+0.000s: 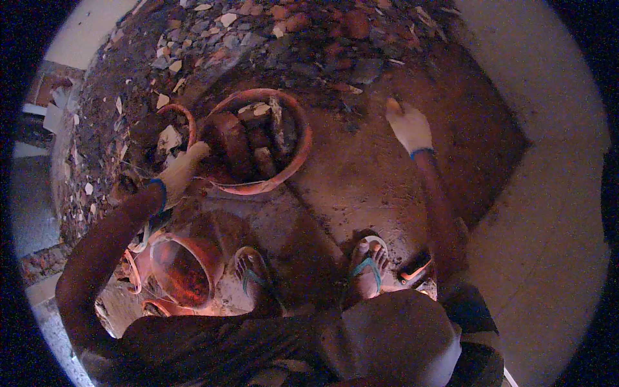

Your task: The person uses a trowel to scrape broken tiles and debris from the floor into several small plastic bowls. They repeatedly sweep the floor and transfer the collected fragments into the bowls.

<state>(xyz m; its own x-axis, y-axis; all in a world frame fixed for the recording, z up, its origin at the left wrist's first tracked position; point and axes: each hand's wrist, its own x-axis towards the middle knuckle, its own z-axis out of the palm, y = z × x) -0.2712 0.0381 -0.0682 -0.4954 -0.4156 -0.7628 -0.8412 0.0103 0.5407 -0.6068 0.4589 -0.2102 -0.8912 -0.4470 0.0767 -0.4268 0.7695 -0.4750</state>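
An orange plastic bucket (294,173) holds broken bricks (234,140) and pale rubble pieces. My left hand (181,169), in a pale work glove with a blue cuff, is at the bucket's left rim; whether the fingers grip it is hidden. Close by that hand, a smaller orange curved rim (191,121) surrounds a pale chunk of rubble (169,139). My right hand (411,128), gloved the same way, reaches out over the dusty floor, right of the bucket and apart from it. Its fingers are foreshortened and dark, and nothing can be made out in them.
A heap of broken brick and stone (290,34) spreads across the far side and left. Another orange bucket (213,261) lies tilted near my left foot. My feet, in flip-flops (370,263), stand on the floor. A dark object with an orange part (416,272) lies beside the right foot.
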